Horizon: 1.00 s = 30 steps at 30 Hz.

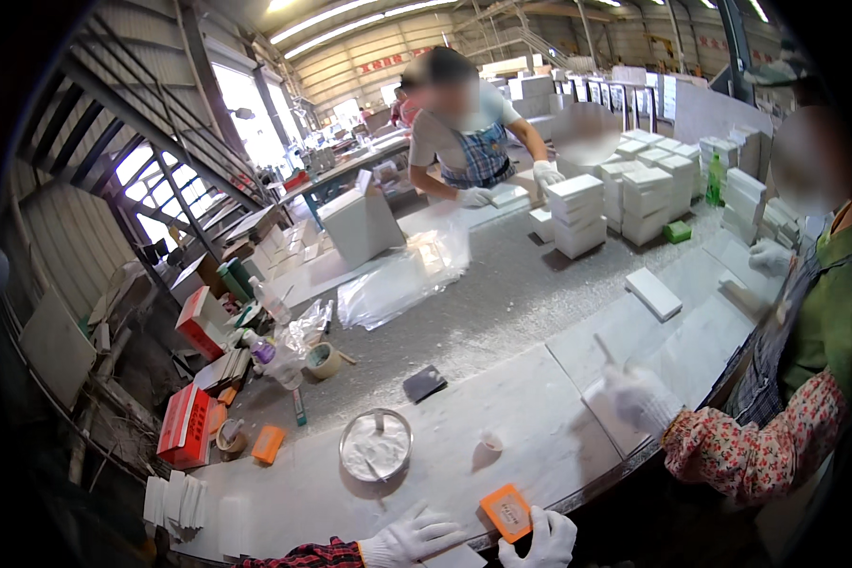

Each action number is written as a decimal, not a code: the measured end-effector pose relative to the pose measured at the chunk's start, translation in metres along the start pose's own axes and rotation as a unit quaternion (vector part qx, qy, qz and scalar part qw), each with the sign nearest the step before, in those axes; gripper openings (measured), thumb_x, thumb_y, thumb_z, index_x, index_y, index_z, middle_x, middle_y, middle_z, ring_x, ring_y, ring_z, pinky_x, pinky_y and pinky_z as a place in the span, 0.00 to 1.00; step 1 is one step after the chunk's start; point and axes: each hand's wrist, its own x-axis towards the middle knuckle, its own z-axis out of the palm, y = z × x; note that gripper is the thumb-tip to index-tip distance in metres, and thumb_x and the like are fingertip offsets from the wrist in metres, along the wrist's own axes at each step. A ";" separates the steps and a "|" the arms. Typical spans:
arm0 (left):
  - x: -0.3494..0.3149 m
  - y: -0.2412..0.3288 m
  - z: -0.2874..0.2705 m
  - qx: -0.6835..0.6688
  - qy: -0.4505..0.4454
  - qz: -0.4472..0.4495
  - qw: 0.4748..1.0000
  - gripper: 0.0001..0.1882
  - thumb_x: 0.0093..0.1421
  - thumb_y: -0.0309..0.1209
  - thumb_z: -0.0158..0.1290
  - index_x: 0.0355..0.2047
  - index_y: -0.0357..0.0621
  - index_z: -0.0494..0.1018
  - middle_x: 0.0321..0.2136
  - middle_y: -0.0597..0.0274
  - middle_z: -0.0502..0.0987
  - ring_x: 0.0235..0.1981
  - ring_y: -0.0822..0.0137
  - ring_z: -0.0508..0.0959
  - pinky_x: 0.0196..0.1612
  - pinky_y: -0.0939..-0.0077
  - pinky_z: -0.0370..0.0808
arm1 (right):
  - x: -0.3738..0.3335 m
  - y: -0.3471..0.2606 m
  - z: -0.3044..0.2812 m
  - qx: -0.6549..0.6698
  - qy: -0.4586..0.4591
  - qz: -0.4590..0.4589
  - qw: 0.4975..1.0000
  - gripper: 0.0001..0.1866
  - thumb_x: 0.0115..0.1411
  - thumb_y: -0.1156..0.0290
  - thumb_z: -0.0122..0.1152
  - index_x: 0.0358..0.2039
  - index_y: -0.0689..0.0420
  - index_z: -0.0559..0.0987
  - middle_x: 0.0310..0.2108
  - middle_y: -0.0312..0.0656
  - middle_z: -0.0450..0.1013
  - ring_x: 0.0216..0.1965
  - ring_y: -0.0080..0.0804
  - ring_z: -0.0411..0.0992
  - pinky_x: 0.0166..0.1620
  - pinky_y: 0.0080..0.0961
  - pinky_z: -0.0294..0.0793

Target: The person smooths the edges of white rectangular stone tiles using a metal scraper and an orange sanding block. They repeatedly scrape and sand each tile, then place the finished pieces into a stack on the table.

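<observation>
My left hand (413, 541), in a white glove with a red-and-black checked sleeve behind it, lies flat with fingers stretched out at the table's near edge. Beside and partly under its fingers is a white stone piece (456, 557), cut off by the picture's lower rim. My right hand (545, 542), gloved too, is closed on the near end of an orange sanding block (507, 512) with a pale label, tilted at the table edge. Ahead of my hands stand a round metal bowl (355, 468) of white powder and a small pale cup (489, 442).
A co-worker's gloved hand (646, 401) works at slabs on the right; another person (473, 133) handles white pieces across the table. White block stacks (577, 216) stand at the back. Tape rolls (323, 361), bottles, a red box (186, 426) and plastic wrap (388, 289) lie leftward.
</observation>
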 end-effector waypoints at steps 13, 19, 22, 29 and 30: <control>0.032 -0.005 0.000 -0.037 0.034 0.089 0.995 0.34 0.51 0.35 0.61 0.62 0.51 0.74 0.58 0.51 0.72 0.61 0.47 0.71 0.62 0.41 0.66 | 0.040 -0.010 0.003 -0.071 -0.149 -0.055 0.985 0.38 0.51 0.56 0.73 0.63 0.49 0.74 0.60 0.47 0.68 0.59 0.54 0.65 0.59 0.53 0.66; 0.013 0.016 0.011 0.081 0.079 -0.011 0.994 0.40 0.44 0.36 0.65 0.62 0.54 0.74 0.70 0.52 0.60 0.70 0.42 0.60 0.69 0.40 0.62 | 0.027 -0.011 0.009 -0.028 -0.101 -0.063 0.993 0.33 0.56 0.60 0.72 0.61 0.53 0.76 0.54 0.50 0.74 0.55 0.54 0.70 0.57 0.47 0.69; 0.010 0.023 0.009 0.087 0.007 -0.060 0.994 0.42 0.48 0.29 0.62 0.67 0.63 0.70 0.66 0.50 0.64 0.64 0.39 0.65 0.65 0.42 0.64 | 0.006 -0.014 -0.005 0.016 -0.058 -0.013 0.998 0.30 0.61 0.60 0.71 0.61 0.58 0.76 0.50 0.53 0.76 0.51 0.56 0.72 0.55 0.48 0.71; -0.007 0.014 0.021 0.045 0.035 -0.003 0.998 0.49 0.41 0.28 0.65 0.69 0.61 0.67 0.67 0.51 0.63 0.65 0.36 0.63 0.68 0.46 0.66 | -0.078 0.013 -0.010 0.354 -0.114 0.243 0.896 0.28 0.77 0.57 0.51 0.67 0.66 0.70 0.65 0.46 0.71 0.65 0.36 0.68 0.68 0.32 0.65; -0.007 0.012 0.022 0.041 0.028 0.006 0.999 0.49 0.41 0.27 0.65 0.69 0.59 0.67 0.67 0.52 0.64 0.65 0.36 0.63 0.68 0.46 0.66 | -0.074 -0.003 -0.015 0.383 -0.110 0.284 0.872 0.29 0.77 0.55 0.50 0.68 0.65 0.69 0.65 0.45 0.70 0.66 0.36 0.67 0.68 0.32 0.64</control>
